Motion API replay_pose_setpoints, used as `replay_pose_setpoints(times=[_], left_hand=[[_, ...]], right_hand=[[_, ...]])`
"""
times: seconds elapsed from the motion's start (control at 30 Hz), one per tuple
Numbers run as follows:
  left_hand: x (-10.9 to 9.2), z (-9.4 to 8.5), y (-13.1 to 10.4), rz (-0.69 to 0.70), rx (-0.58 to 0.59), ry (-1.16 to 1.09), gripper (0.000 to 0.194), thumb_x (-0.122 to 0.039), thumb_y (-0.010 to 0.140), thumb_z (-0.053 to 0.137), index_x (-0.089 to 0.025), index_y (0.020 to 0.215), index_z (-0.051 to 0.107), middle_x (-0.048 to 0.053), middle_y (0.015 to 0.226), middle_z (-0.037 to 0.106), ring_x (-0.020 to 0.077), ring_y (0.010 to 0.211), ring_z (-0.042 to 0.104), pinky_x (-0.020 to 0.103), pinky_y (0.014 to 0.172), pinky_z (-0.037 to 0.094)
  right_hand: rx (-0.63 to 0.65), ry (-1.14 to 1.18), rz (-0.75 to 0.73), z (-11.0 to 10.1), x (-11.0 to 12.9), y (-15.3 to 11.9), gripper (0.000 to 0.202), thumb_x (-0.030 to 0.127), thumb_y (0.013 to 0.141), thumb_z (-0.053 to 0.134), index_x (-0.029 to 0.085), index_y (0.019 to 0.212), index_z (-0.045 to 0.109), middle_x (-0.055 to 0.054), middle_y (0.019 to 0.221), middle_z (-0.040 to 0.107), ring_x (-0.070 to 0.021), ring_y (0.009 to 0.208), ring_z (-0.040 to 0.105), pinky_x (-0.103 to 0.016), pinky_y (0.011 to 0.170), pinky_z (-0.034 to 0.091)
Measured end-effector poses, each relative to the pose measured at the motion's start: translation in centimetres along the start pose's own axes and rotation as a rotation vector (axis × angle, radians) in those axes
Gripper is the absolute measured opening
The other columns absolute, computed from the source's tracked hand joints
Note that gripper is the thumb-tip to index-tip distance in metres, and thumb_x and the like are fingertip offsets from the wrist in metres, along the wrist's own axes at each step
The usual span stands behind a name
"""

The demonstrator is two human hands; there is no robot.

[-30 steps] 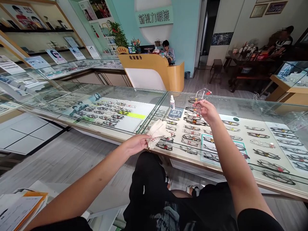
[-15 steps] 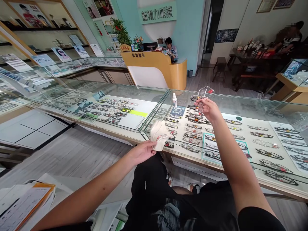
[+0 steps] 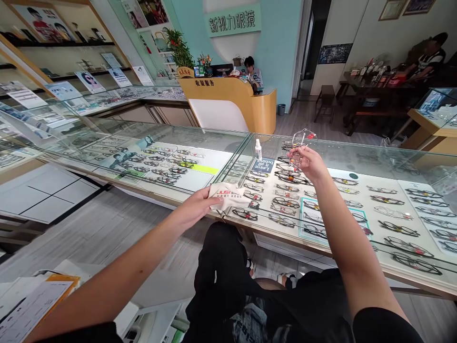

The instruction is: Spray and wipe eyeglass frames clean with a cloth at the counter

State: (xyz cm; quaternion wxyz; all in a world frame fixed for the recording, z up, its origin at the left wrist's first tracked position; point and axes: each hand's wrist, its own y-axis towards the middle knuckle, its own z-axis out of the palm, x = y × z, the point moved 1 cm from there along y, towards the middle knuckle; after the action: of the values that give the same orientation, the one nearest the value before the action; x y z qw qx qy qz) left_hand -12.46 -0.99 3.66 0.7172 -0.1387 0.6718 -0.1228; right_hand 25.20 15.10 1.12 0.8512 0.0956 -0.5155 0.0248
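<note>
Jutting from the right hand (image 3: 312, 163) are clear glasses (image 3: 303, 137).

A glass display counter (image 3: 342, 155); a white bottle (image 3: 258, 150) stands on top; rows of eyeglasses (image 3: 290, 177) lie inside.

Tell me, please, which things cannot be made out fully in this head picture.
Head view: some fingertips of the left hand, hidden by the cloth.
Head view: part of the held glasses, covered by the right hand.
Head view: print on the white bottle, too small to read.
Head view: the papers, cut off by the left edge.
</note>
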Motion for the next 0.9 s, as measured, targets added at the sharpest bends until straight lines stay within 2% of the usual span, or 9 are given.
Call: replay_pose_setpoints(times=[0.2, 0.37, 0.47, 0.7, 0.9], left_hand=[[-5.0, 1.3, 2.1, 0.123, 0.084, 0.115, 0.036, -0.022, 0.066, 0.101, -0.015, 0.098, 0.084, 0.012, 0.107, 0.083, 0.0247, 0.097, 0.076, 0.031, 0.081, 0.065], [-7.8, 4.0, 4.3, 0.225, 0.139, 0.150, 0.033, -0.037, 0.079, 0.095, -0.012, 0.098, 0.085, 0.016, 0.108, 0.081, 0.0278, 0.101, 0.075, 0.037, 0.085, 0.063], [-9.1, 5.7, 5.6, 0.286, 0.157, 0.187, 0.035, -0.043, 0.081, 0.093, -0.013, 0.097, 0.084, 0.015, 0.105, 0.081, 0.0300, 0.103, 0.074, 0.039, 0.085, 0.061], [-10.2, 9.3, 10.4, 0.428, 0.137, 0.206, 0.040, -0.048, 0.078, 0.091, -0.016, 0.100, 0.082, 0.009, 0.100, 0.080, 0.0231, 0.090, 0.071, 0.030, 0.078, 0.054], [-10.1, 13.1, 13.2, 0.632, 0.232, 0.298, 0.031, -0.047, 0.083, 0.082, -0.018, 0.086, 0.072, 0.000, 0.080, 0.067, 0.0161, 0.074, 0.056, 0.026, 0.071, 0.043]], right_hand=[[0.003, 0.011, 0.003, 0.2, 0.2, -0.1, 0.048, 0.049, 0.064, 0.104, 0.025, 0.081, 0.067, -0.003, 0.104, 0.080, -0.0226, 0.104, 0.077, -0.026, 0.070, 0.062], [0.048, 0.015, 0.021, 0.2, 0.7, -0.3, 0.045, 0.046, 0.066, 0.103, 0.024, 0.082, 0.067, -0.003, 0.100, 0.080, -0.0227, 0.104, 0.078, -0.025, 0.069, 0.060], [0.114, 0.004, 0.030, 0.5, 1.2, -0.6, 0.042, 0.045, 0.072, 0.100, 0.024, 0.083, 0.065, -0.004, 0.100, 0.080, -0.0231, 0.103, 0.078, -0.026, 0.067, 0.059], [0.175, -0.007, 0.050, 1.4, 1.5, -1.5, 0.039, 0.044, 0.075, 0.099, 0.024, 0.081, 0.066, -0.004, 0.102, 0.081, -0.0227, 0.102, 0.078, -0.027, 0.070, 0.059], [0.182, 0.007, 0.085, 1.6, 1.3, -1.7, 0.035, 0.045, 0.078, 0.097, 0.024, 0.084, 0.070, -0.005, 0.104, 0.082, -0.0227, 0.102, 0.079, -0.030, 0.077, 0.063]])
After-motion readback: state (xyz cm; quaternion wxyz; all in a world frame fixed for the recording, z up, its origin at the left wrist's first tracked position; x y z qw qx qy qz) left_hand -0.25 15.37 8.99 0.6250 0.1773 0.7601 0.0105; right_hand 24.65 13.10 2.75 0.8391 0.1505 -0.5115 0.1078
